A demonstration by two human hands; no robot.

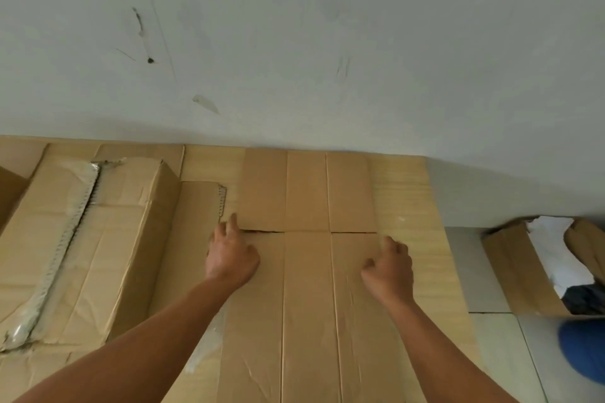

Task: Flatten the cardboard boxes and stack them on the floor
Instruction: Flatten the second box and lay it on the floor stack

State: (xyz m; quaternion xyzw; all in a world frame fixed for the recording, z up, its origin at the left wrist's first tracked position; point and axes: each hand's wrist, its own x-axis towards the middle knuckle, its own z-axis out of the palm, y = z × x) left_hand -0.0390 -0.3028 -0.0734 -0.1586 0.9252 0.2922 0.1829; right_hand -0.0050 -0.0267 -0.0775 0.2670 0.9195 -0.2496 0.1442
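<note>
A flattened brown cardboard box (307, 288) lies on the floor against the white wall, its flaps spread flat toward the wall. My left hand (230, 255) rests on its left part, fingers loosely curled, index finger touching the slit between flap and panel. My right hand (389, 267) presses on its right part with fingers curled under. Neither hand holds anything. To the left stands a partly collapsed cardboard box (98, 249) with torn tape along its top seam.
More flat cardboard (409, 193) lies beneath, reaching the wall. At the right an open box (523, 271) holds white paper and dark items. Grey floor tiles (474, 271) show between them. A blue object (586, 350) sits at the right edge.
</note>
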